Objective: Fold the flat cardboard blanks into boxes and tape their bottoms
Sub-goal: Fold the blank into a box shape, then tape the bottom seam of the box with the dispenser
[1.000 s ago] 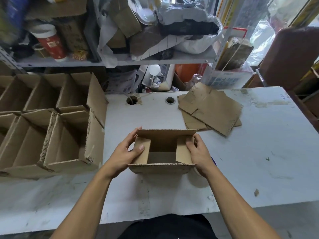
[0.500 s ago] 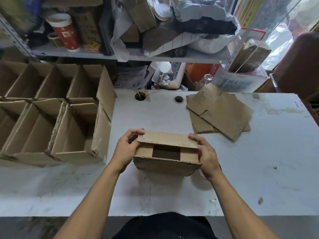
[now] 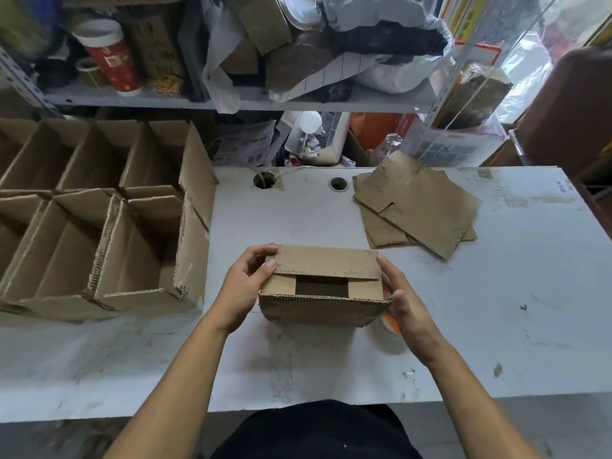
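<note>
Your left hand (image 3: 246, 286) grips the box (image 3: 323, 293) at its left end, fingers curled over the far flap (image 3: 326, 263), thumb on its edge. Your right hand (image 3: 402, 296) clasps the right end. The box sits mid-table (image 3: 496, 309), its bottom partly folded shut, with the flat blanks (image 3: 420, 207) well behind.

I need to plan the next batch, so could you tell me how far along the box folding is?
Done: several folded boxes stand at the left. In hand: left hand and right hand hold one box, far flap folded, near flap open, untaped. Left: flat blanks still piled.
</note>
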